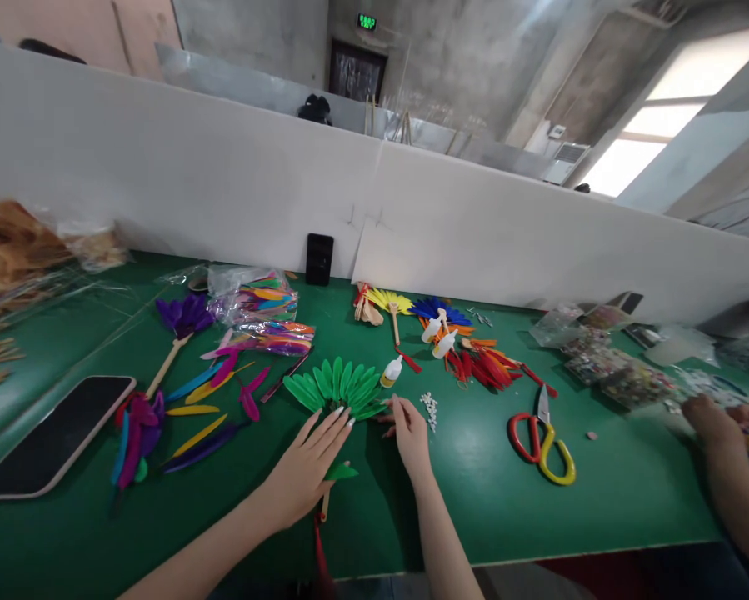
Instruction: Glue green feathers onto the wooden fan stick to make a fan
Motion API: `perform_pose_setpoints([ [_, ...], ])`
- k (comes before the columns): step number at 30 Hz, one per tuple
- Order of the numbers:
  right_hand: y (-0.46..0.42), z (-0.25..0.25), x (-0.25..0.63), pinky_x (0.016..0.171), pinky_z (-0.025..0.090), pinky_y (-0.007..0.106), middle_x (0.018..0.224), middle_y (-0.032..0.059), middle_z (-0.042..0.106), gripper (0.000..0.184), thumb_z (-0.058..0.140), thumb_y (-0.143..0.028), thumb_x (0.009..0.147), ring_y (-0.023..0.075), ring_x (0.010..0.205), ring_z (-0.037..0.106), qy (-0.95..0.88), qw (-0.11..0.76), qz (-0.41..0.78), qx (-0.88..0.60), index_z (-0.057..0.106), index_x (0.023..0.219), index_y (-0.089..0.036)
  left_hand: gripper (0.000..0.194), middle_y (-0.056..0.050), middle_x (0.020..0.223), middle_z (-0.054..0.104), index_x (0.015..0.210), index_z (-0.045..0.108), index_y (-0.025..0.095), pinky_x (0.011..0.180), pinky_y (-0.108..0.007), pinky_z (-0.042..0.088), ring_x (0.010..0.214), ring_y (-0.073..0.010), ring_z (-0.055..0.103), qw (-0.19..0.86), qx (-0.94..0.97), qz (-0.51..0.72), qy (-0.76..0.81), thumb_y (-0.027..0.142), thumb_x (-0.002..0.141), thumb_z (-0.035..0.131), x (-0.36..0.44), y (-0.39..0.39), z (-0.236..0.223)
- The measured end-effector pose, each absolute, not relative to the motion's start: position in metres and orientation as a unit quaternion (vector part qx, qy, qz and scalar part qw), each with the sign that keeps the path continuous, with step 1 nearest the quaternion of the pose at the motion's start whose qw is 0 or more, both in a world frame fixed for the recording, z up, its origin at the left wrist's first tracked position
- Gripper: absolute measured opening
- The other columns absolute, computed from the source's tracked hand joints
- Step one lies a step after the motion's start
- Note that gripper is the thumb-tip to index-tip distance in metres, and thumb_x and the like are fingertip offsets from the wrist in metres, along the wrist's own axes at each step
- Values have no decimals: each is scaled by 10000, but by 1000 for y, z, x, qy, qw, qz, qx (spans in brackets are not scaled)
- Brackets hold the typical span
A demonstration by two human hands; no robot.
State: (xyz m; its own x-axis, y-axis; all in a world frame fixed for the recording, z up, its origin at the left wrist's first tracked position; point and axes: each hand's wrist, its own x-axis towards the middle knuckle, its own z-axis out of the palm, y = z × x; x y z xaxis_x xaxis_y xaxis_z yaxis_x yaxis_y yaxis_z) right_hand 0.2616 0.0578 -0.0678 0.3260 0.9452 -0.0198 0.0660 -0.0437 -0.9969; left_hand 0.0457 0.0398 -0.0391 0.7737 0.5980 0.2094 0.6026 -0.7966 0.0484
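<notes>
A fan of green feathers (340,382) lies spread on the table, its wooden handle (325,505) pointing toward me with a red tassel (320,546) below. My left hand (315,458) rests flat over the base of the fan, fingers stretched out. Under its palm side a loose green feather (342,472) sticks out. At the fan's right edge, my right hand (408,429) has its fingers pinched together at the tip of the lowest green feather (369,411). A small white glue bottle (391,372) stands just behind that hand, and small white beads (430,410) lie to its right.
Scissors (542,437) with red and yellow handles lie right. Purple (185,317), yellow (390,300) and blue (440,310) fans, loose feathers (199,433) and bagged feathers (267,300) surround the work. A tablet-like device (55,437) lies left. Another person's hand (715,421) is at far right.
</notes>
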Motion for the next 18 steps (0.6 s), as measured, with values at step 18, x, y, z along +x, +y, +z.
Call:
perform_pose_setpoints([
  [18, 67, -65, 253, 379, 478, 238, 967, 120, 664, 399, 513, -525, 779, 237, 701, 668, -432, 556, 435, -561, 595, 891, -151, 601, -87, 1467, 214, 1417, 181, 136, 1056, -447, 246, 1349, -235, 169, 57, -917, -112, -378, 295, 880, 401, 47, 31, -64],
])
